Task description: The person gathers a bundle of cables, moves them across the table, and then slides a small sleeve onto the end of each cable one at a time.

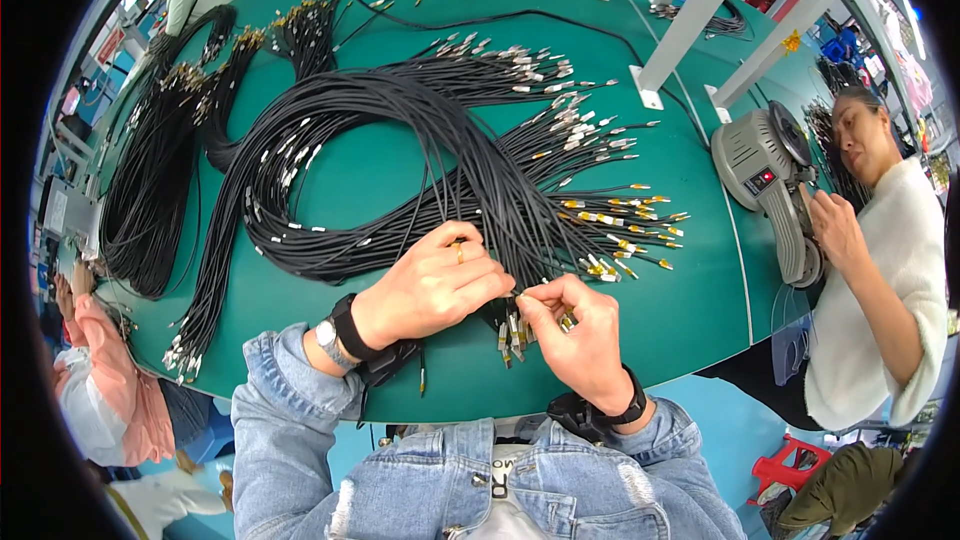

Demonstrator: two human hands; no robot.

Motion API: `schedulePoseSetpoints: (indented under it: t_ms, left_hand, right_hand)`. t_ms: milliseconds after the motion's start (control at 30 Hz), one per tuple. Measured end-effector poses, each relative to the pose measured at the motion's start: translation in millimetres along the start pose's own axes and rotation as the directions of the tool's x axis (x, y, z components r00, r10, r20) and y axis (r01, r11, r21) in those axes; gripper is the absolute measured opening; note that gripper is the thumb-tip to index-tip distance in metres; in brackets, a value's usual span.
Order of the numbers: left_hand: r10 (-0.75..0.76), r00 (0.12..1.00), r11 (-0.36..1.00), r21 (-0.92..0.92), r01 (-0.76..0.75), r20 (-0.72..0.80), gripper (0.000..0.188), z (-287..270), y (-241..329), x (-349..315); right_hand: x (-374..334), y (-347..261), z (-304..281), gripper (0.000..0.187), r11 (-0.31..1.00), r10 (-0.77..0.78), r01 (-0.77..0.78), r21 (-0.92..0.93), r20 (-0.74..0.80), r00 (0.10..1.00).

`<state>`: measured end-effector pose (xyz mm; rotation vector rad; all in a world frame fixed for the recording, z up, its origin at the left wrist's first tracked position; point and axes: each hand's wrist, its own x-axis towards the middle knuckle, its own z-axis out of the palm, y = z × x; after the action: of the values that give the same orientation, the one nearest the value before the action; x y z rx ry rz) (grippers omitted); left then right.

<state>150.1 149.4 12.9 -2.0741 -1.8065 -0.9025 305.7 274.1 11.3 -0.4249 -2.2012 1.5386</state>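
Note:
A large looped bundle of thin black cables (410,100) lies on the green tabletop (680,330) in front of me. Many of its ends carry white and yellow tips, fanned out to the right. At the bundle's near end my left hand (440,285), with a ring on one finger, is closed in a pinch on a black cable. My right hand (578,335) pinches the same cable close beside it, thumb against fingers. Several yellow-and-white cable ends (512,335) hang between the hands. The exact spot gripped is partly hidden by my fingertips.
More black cable bundles (150,200) lie at the left and far side. Grey metal posts (690,30) rise from the table at the far right. A grey machine (755,155) stands there, with a co-worker (875,270) handling something at it. Other people sit at the left.

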Motion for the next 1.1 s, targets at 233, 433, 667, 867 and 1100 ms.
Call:
schedulePoseSetpoints:
  t_ms: [233,433,667,867,1100]
  left_hand:
    - [-0.002,1.000,1.000,-0.024,0.002,-0.002,0.010,3,-7,-9]
    - [-0.044,0.993,0.999,-0.027,0.047,0.106,0.010,-15,-10,-18]
    - [-0.120,0.946,0.993,0.030,0.117,0.301,0.017,-45,2,-44]
    - [-0.237,0.849,0.971,0.122,0.204,0.472,0.023,-65,14,-77]
    - [-0.153,0.788,0.982,0.178,0.056,0.596,0.020,-55,22,-70]
  right_hand:
    - [0,0,0,0.008,0.998,0.065,-0.064,-0.024,0.030,0.997]
    - [2,0,-4,0.009,0.990,0.110,-0.121,0.074,0.141,0.984]
    - [-4,3,-14,0.009,0.999,0.038,-0.034,-0.023,0.192,0.981]
    - [-14,3,-11,0.008,0.999,-0.024,0.036,-0.036,0.295,0.955]
    - [-19,4,-1,0.009,0.994,-0.083,0.103,-0.023,0.436,0.896]
